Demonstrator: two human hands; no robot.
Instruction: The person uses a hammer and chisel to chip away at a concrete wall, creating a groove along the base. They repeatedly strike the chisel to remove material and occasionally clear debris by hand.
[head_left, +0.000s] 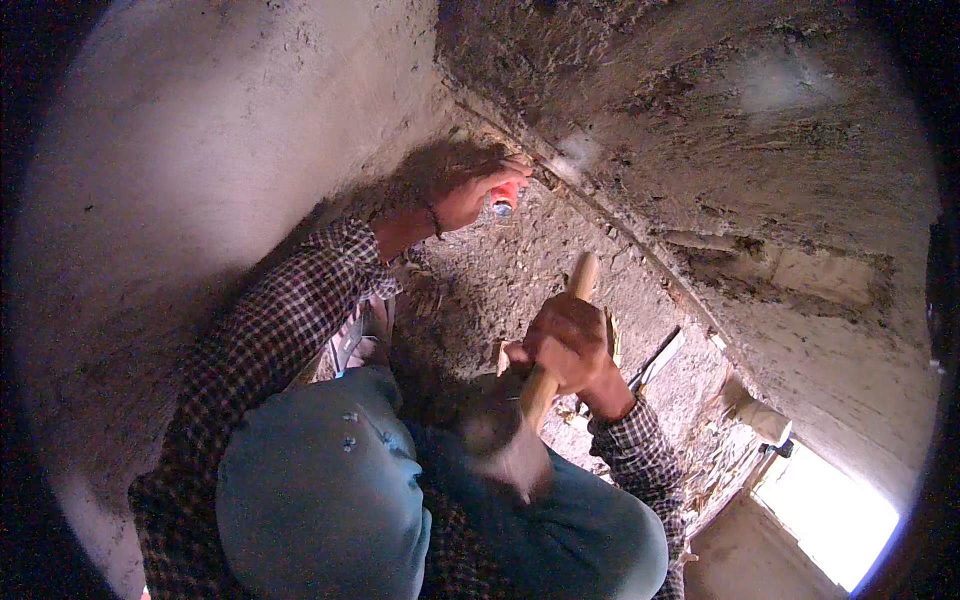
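My left hand (465, 201) is by the wall's foot, its fingers around a red-handled tool (503, 196) with a round metal end facing up; its lower part is hidden. Lower right, my right hand (568, 343) grips the wooden handle (538, 397) of a striking tool. The handle's free end sticks out above the fist, and the tool's head (517, 457), blurred, is over my bent knee, so its exact kind cannot be told. A thin flat tool or strip (661, 364) lies on the rough floor to the right of my right hand.
Plastered walls (225, 142) meet in a corner ahead, with a wooden strip (645, 251) along the right wall's foot. Wood chips and splinters (712, 457) litter the floor at right. A pale cylindrical piece (763, 421) is near a bright opening (829, 510).
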